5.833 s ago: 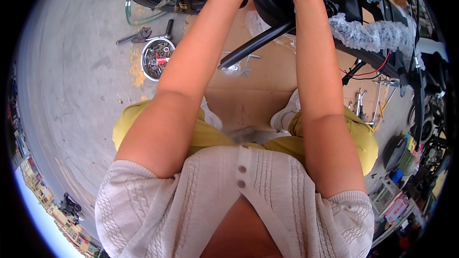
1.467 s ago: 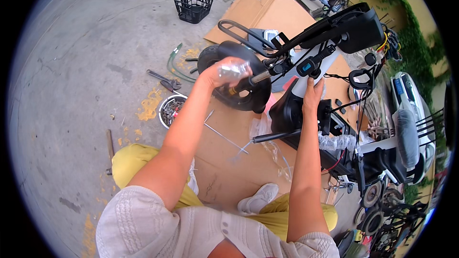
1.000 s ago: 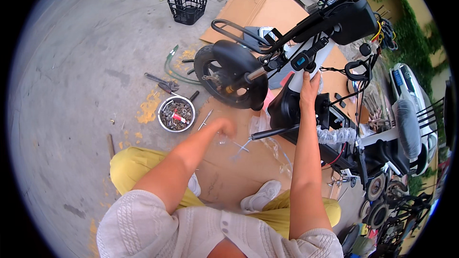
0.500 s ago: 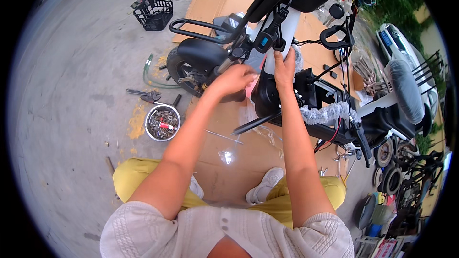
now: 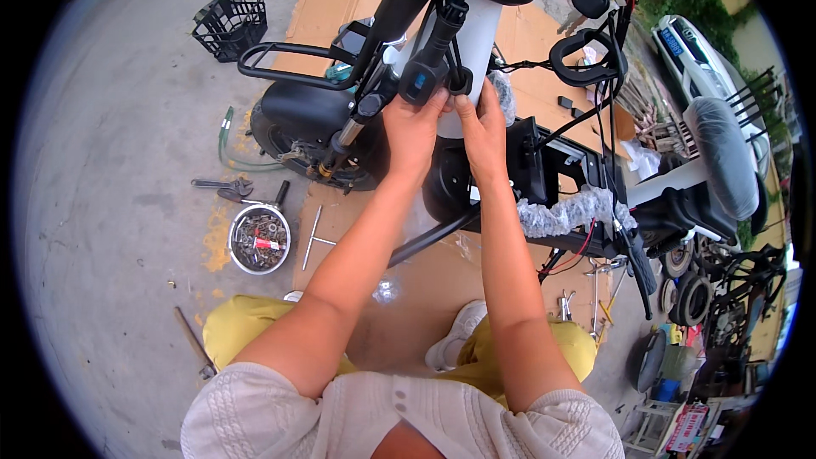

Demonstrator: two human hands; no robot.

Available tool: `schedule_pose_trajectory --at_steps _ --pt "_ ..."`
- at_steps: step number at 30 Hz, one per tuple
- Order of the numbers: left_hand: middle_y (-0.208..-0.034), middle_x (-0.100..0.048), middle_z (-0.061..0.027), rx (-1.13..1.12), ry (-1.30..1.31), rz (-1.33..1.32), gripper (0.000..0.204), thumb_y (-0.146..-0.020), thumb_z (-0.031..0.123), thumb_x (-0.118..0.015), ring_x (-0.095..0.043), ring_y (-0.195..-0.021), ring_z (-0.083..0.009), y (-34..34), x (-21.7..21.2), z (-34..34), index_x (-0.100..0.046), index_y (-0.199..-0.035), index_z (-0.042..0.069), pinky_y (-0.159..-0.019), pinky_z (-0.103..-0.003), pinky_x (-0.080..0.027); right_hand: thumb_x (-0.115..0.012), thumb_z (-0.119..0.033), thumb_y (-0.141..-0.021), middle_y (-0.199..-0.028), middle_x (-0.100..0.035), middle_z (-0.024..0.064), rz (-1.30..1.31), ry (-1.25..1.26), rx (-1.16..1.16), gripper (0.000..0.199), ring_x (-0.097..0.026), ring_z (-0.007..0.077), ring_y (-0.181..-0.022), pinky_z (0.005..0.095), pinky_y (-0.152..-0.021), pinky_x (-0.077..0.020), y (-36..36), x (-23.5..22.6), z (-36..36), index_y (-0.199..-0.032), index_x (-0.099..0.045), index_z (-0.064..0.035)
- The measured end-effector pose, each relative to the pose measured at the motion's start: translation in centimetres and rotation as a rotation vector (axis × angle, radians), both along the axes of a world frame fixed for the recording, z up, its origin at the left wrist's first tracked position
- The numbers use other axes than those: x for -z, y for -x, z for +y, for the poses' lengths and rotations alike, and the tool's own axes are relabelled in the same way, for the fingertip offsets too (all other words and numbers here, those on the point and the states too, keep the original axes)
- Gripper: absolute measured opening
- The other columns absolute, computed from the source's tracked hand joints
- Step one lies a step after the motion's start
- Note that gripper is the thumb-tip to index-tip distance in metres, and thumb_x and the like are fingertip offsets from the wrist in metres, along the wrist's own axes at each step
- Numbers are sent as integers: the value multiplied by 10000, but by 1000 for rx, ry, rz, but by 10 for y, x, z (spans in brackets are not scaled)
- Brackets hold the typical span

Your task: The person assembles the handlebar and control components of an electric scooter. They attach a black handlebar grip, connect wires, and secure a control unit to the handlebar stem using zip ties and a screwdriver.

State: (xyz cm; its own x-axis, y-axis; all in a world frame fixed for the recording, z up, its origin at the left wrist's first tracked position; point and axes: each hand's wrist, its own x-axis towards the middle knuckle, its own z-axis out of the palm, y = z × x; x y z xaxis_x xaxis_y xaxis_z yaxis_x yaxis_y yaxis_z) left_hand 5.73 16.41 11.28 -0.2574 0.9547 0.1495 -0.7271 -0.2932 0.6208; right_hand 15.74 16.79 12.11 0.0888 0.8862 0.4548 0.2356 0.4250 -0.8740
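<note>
An electric bike lies on its side with its white frame tube (image 5: 481, 38) running up between my hands. A black rubber grommet (image 5: 460, 80) with black cables through it sits on the tube. My left hand (image 5: 411, 138) has its fingertips closed at the grommet's lower left edge, beside a black display unit (image 5: 418, 78). On the other side my right hand (image 5: 483, 132) grips the tube, its thumb just below the grommet and its fingers along the tube's far right side. The front wheel (image 5: 274, 132) with its black fender is left of my hands.
A metal bowl of bolts (image 5: 259, 240) stands left, beside an adjustable wrench (image 5: 223, 185). A T-shaped tool (image 5: 313, 238) lies on the cardboard (image 5: 399, 310). Further off are a black basket (image 5: 231, 27), a car (image 5: 693, 51) and, lower right, several old tires (image 5: 690, 299).
My left hand has moved up and right to the grommet from beside the front fork. My right hand stays at the tube. The view has shifted, so the bike appears further left.
</note>
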Motion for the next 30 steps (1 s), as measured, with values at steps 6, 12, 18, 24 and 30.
schedule_pose_trajectory --at_steps 6,12,18,24,30 --pt "-983 -660 -66 -59 50 229 200 -891 -35 -610 -618 -850 -125 -2 4 1 -619 -1091 -39 -747 -279 -494 -631 -215 -895 -1129 -585 97 45 25 27 463 -556 155 -983 289 -879 -445 5 3 1 -1271 -501 21" --pt "-899 -628 -38 -82 -8 259 71 -912 -15 -598 -588 -789 -110 -2 0 -3 -596 -982 -29 -722 -266 -484 -673 -318 -890 -972 -531 64 -10 -85 140 477 -550 136 -887 287 -806 -460 12 4 3 -1186 -515 21" --pt "-825 -600 -24 -115 0 389 94 -962 79 -569 -531 -707 -80 -3 17 7 -580 -975 -12 -636 -229 -428 -665 -142 -808 -1077 -622 197 -17 -54 121 491 -618 310 -976 381 -848 -477 9 8 7 -1236 -483 17" --pt "-808 -600 -55 -200 -65 303 82 -938 23 -577 -514 -640 -96 -7 9 4 -572 -975 -49 -583 -235 -418 -737 -149 -757 -1064 -575 186 60 -220 328 466 -564 336 -986 399 -863 -452 24 10 -2 -1152 -553 16" --pt "-851 -624 -87 -153 -29 286 109 -902 -37 -596 -537 -646 -107 0 1 2 -573 -1002 -74 -585 -231 -434 -749 -58 -727 -892 -538 118 45 -246 442 291 -545 252 -834 356 -745 -457 34 -4 -17 -966 -594 4"
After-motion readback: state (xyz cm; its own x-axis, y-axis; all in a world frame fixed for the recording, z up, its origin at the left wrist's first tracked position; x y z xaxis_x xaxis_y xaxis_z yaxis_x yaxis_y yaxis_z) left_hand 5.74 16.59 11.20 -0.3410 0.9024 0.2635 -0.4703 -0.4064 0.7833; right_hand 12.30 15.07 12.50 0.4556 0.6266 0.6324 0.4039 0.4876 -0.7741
